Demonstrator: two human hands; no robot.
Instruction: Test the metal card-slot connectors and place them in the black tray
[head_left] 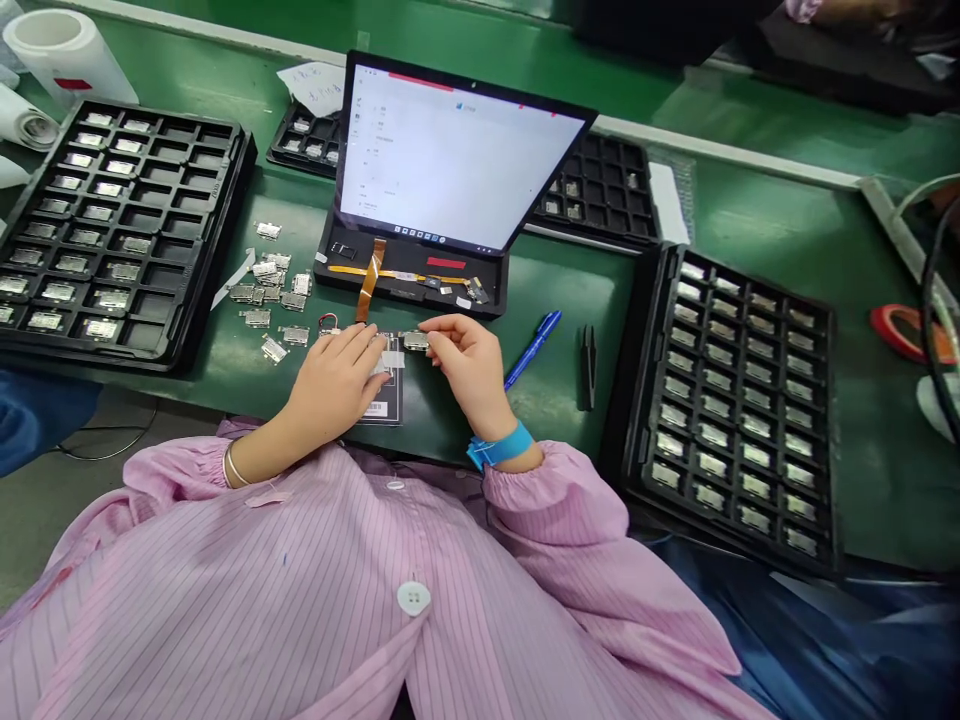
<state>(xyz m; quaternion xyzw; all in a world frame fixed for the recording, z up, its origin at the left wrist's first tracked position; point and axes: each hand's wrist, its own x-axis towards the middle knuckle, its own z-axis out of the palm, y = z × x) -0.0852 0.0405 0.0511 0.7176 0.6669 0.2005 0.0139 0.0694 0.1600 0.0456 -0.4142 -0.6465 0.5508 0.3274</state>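
Note:
My left hand [334, 378] lies palm down with its fingers stretched out over the upper left of a flat black battery pack [390, 402] with a white label. Its fingertips are by the lower end of an orange flex cable [369, 285], which runs up to the open screen unit [457, 160]. Between the thumb and fingers of my right hand [469, 365] is a small silver circuit module [416, 341], at the pack's upper right corner. My left fingers hide part of the pack and any joint with the cable. A blue strap circles my right wrist.
Several loose silver modules [274, 285] lie left of the screen unit. Black compartment trays of modules stand at left [169, 300] and right [637, 400]. A blue pen [534, 348] and black tweezers [587, 368] lie right of my right hand. White rolls [71, 60] stand at back left.

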